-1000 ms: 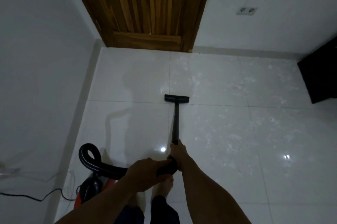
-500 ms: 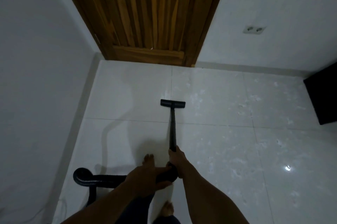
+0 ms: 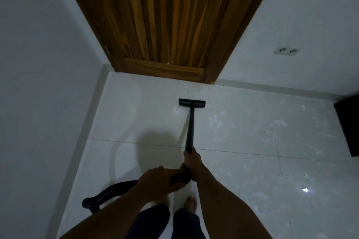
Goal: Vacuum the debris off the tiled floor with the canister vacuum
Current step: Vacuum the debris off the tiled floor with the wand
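Note:
A black vacuum wand (image 3: pixel 190 128) runs forward from my hands to a flat black floor nozzle (image 3: pixel 192 102) resting on the white tiles close to the door. My right hand (image 3: pixel 192 163) grips the wand's lower end. Just behind it, my left hand (image 3: pixel 157 182) is closed on the curved black handle. The black hose (image 3: pixel 108 196) bends away to the lower left. The canister itself is out of sight. Whitish debris (image 3: pixel 242 128) is scattered over the white tiled floor (image 3: pixel 136 122) to the right of the nozzle.
A wooden door (image 3: pixel 165 24) stands shut straight ahead. White walls close in on the left and back right, with a double socket (image 3: pixel 287 51) low on the right wall. A dark piece of furniture (image 3: pixel 349 124) sits at the right edge. My bare feet (image 3: pixel 191 204) stand below my hands.
I have stepped forward and the nozzle has slid toward the door. The red canister that was at the lower left has dropped out of view.

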`<state>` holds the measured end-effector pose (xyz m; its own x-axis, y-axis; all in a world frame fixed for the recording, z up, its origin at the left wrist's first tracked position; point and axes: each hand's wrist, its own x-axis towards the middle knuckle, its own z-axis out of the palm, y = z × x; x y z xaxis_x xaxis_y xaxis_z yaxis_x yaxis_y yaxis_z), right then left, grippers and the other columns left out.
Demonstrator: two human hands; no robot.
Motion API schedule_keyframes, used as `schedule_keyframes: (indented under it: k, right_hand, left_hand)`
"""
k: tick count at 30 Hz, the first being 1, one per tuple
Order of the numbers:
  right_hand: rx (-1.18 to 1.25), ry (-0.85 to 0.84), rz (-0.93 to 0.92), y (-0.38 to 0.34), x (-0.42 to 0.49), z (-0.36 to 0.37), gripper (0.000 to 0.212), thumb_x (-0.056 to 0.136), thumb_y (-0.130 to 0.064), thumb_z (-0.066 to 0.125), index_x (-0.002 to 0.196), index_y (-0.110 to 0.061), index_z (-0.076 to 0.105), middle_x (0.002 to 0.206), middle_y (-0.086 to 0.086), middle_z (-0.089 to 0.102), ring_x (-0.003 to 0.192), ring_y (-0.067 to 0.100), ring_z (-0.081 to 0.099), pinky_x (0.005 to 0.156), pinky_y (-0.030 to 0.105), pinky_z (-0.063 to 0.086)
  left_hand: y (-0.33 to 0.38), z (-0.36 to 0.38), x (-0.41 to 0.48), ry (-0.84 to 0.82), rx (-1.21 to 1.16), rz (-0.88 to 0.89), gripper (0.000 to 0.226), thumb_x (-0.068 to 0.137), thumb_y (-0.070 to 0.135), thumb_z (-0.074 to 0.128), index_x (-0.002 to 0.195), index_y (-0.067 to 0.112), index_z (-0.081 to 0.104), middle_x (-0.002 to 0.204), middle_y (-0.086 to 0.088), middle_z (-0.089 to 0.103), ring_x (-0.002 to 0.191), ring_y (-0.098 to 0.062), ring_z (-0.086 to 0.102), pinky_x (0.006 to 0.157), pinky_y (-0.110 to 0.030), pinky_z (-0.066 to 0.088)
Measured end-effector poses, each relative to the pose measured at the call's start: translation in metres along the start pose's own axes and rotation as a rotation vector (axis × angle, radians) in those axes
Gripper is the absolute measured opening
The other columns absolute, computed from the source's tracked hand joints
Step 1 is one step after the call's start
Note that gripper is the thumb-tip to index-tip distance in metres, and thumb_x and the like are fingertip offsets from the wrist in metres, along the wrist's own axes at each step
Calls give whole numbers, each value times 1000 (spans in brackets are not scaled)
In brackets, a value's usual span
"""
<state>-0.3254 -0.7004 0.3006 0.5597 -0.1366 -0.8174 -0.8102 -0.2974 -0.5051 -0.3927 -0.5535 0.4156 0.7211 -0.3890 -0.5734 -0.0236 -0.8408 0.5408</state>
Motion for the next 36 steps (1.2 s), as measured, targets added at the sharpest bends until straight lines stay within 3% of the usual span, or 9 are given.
schedule_keyframes:
  k: [3, 7, 10, 13, 17, 22, 25, 30, 36]
  right_hand:
    - [34, -21, 34, -4, -7, 2, 41, 103, -19, 45, 144, -18, 41, 89, 17, 61, 54, 23, 59, 53, 33, 55]
    - [-32, -45, 41, -8, -5, 1, 43, 103, -24, 46, 146, -19, 41, 92, 14, 64, 61, 24, 63, 58, 36, 59]
    - [-76, -42, 37, -14, 3, 1, 39, 101, -25, 47, 140, -26, 45, 108, 17, 66, 70, 24, 66, 57, 32, 56]
    - [-84, -39, 20, -32, 18, -3, 48, 102, -20, 47, 150, -21, 41, 107, 16, 66, 67, 22, 64, 53, 29, 52]
    - [-122, -82, 3, -66, 46, -14, 48, 104, -24, 45, 152, -22, 37, 107, 11, 65, 77, 23, 63, 61, 34, 56]
    - [-169, -62, -5, -100, 76, -28, 54, 103, -32, 45, 155, -24, 34, 126, 14, 65, 101, 34, 68, 84, 47, 60]
    - [-193, -33, -63, -113, 87, -46, 52, 105, -33, 45, 155, -30, 34, 125, 9, 66, 86, 22, 66, 64, 32, 56]
    - [-157, -9, -29, -108, 87, -61, 57, 106, -34, 44, 159, -34, 24, 130, 10, 64, 93, 25, 68, 76, 36, 59]
    - [-109, -11, 47, -101, 95, -76, 54, 105, -32, 45, 157, -32, 31, 115, 15, 68, 72, 19, 65, 51, 24, 48]
  left_hand:
    - [0, -9, -4, -35, -12, -2, 50, 97, 63, 41, 143, 42, 42, 109, 2, 70, 91, -17, 68, 76, -21, 46]
    - [0, -12, 3, -64, -24, -11, 52, 95, 66, 41, 143, 45, 40, 109, 1, 70, 94, -17, 68, 83, -25, 49]
    - [-5, -13, 14, -86, -88, -36, 80, 75, 88, 21, 145, 51, 34, 113, 3, 70, 97, -16, 68, 90, -29, 52]
    - [-5, -21, 27, -73, -133, -48, 97, 61, 90, 10, 146, 51, 34, 118, 5, 69, 101, -14, 67, 90, -27, 50]
    - [-4, -39, 62, -90, -198, -133, 89, 67, 94, 16, 145, 54, 33, 129, 8, 65, 111, -12, 64, 96, -27, 49]
    - [2, -61, 107, -103, -272, -208, 54, 91, 71, 46, 142, 54, 41, 131, 12, 64, 116, -6, 61, 101, -25, 47]
    - [5, -75, 129, -102, -246, -155, 62, 84, 81, 42, 140, 55, 44, 124, 13, 68, 108, -4, 65, 96, -26, 50]
    - [13, -87, 140, -149, -121, -81, 56, 90, 73, 43, 142, 53, 40, 112, 7, 71, 98, -13, 67, 85, -26, 51]
    - [21, -91, 155, -170, -92, -19, 78, 74, 92, 16, 143, 57, 31, 116, 3, 70, 101, -15, 67, 91, -34, 53]
